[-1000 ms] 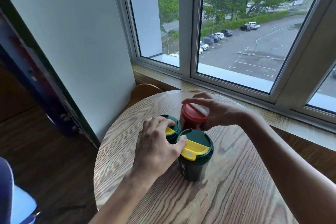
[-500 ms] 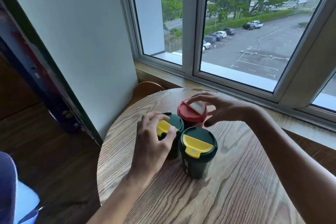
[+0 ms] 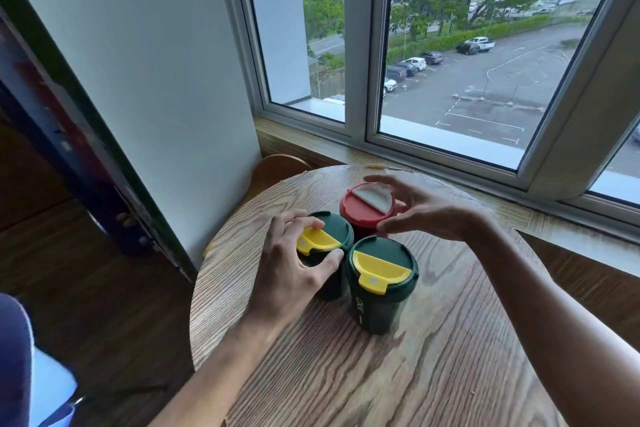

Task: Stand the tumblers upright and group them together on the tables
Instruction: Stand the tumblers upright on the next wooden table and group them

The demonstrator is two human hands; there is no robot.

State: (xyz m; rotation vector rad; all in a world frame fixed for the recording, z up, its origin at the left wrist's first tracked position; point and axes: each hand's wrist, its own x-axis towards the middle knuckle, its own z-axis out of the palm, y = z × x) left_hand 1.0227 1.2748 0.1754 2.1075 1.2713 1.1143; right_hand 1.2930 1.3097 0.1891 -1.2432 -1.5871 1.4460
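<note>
Progress check: this table looks pretty much finished to me. All three tumblers are standing upright, lids up, bunched in a tight little triangle at the centre of the frame on the round wooden surface (image 3: 450,357). The red tumbler (image 3: 363,215) sits at the back nearest the window. The second green tumbler (image 3: 332,229) is just left of it, and the green tumbler (image 3: 381,288) with the yellow flap is at the front. They're touching or as good as, and I can't spot a real gap between any of them.

The left hand (image 3: 294,263) grips the second green tumbler, fingers over its yellow flap and thumb pressed against the side. The right hand (image 3: 426,215) is cupped loosely round the red lid with the fingers arched over it. Honestly, I can't tell whether it's actually holding the lid or just hovering there.

What's left here, I'd guess, is a final nudge and letting go. The task says "tables", plural, so there may be more elsewhere, but no other table or tumbler shows in this shot.
</note>
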